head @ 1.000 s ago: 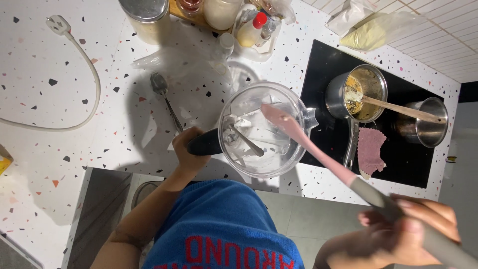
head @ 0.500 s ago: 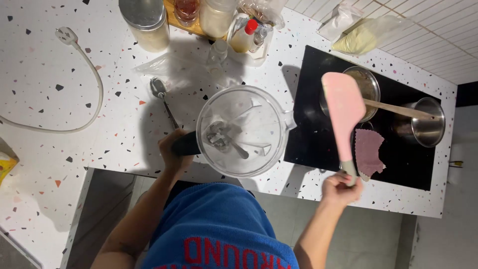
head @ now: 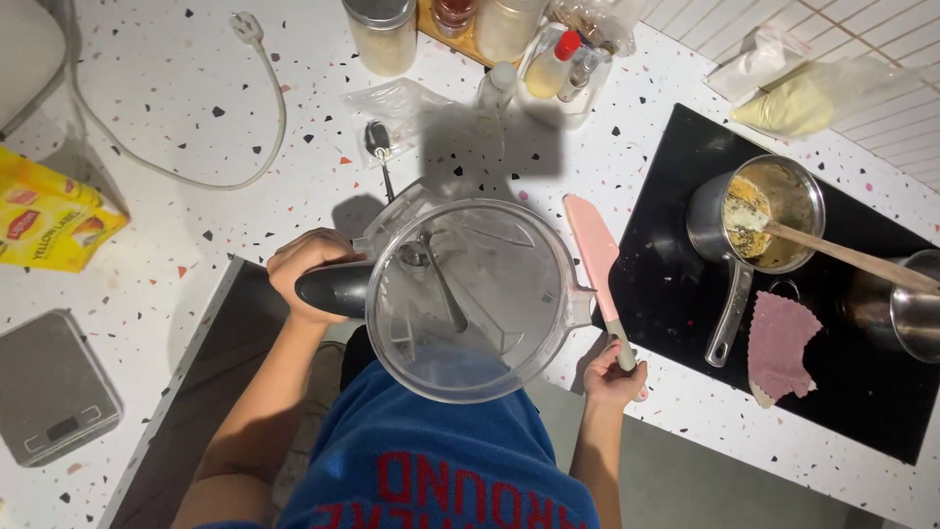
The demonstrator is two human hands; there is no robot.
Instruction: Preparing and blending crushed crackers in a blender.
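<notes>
While a clear blender jug [head: 470, 299] is held up close to the camera, its black handle [head: 333, 290] is gripped by the left hand [head: 308, 272], the fingers wrapped tightly around it. The jug is seen from above, with its blades low inside and its walls smeared. Just right of the jug, a pink spatula [head: 593, 257] is laid flat on the speckled worktop [head: 166, 127], and its grey handle end is pinched in the curled fingers of the right hand [head: 612, 377]. Further right of the jug, a black hob [head: 685, 294] is seen, with a steel saucepan [head: 764, 211] on it holding a yellowish mix and a wooden spoon [head: 842, 257]. A pink cloth [head: 780, 345] is spread on the hob below the saucepan, beside a second pot [head: 906, 304]. Behind the jug, a metal spoon [head: 380, 147] is set on a clear bag. Far left of the jug, a yellow box [head: 49, 220] and a grey scale [head: 49, 392] are placed, and a white cable [head: 196, 157] is looped across the worktop.
</notes>
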